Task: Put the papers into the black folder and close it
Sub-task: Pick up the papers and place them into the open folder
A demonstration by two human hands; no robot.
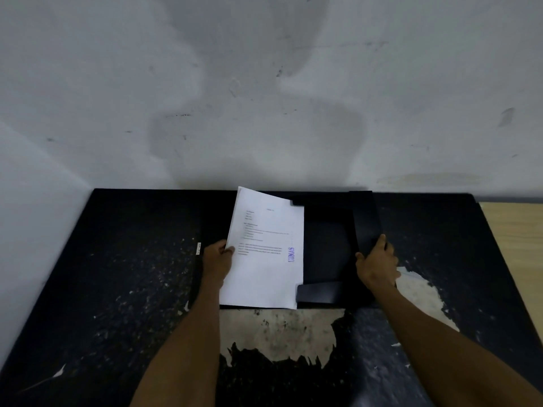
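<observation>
Pinching w/ left hand [216, 257]: thumb on top of the papers [264, 254] at their left edge, other fingers hidden under the sheets, so the grip is closed on the stack. Right hand [377, 264] is clamped on the right side flap [367, 221] of the black folder [329, 248], thumb up along the flap's outer edge, fingers curled over its near end, holding it raised and folded back.

Folder lies open on the black, worn surface [117, 289], approx. centre, close to the wall [264, 83]. Papers sit tilted, left edge lifted, right part overlapping the folder's tray; near right corner of the stack rests just beside the bottom flap [321, 292], which angles up a bit. Top flap [320, 198] at the far edge pokes out behind the sheets' far corner. Printed text and a purple stamp face up.

Step in hand, I'd judge: sliding the stack into the tray, not yet seated. Next move prob. needs the sheets shifted right and squared under/inside the three flaps, w/ the right flap kept out of the way till the stack lies flat. Then flaps fold in and the cover closes over. Cover isn't clearly distinguishable vs. the dark surface at left.
</observation>
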